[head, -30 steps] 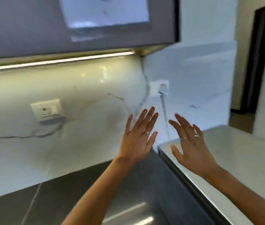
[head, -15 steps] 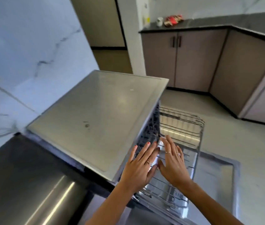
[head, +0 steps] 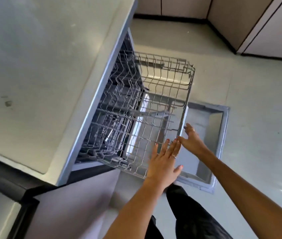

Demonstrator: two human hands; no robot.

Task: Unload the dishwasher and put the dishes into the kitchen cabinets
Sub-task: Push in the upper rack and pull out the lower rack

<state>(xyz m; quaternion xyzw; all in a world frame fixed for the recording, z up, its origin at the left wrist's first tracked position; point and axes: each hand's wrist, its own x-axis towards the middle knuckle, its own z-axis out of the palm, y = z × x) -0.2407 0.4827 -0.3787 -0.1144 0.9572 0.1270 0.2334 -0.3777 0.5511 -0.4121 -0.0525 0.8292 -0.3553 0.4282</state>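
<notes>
Red-painted nails tip the straight, spread fingers point(head: 168, 145) of our left hand point(head: 162, 163), which grasps nothing and hovers flat over the near corner of the upper rack point(head: 157, 104). Our right hand point(head: 191, 139) is likewise released, fingers extended toward the rack's front rim; whether they touch the wire we cannot tell. Both hands wear rings. The wire rack is pulled out of the dishwasher point(head: 92, 100), and we see no dishes in its drawn-out part; deeper inside, the tines are too dark to judge. Below the rack, the dishwasher door point(head: 212, 135) lies folded down over the floor point(head: 257, 109). Left of the opening, a pale surface point(head: 42, 66) tops the machine. Cabinets point(head: 231, 16) line the far wall.
</notes>
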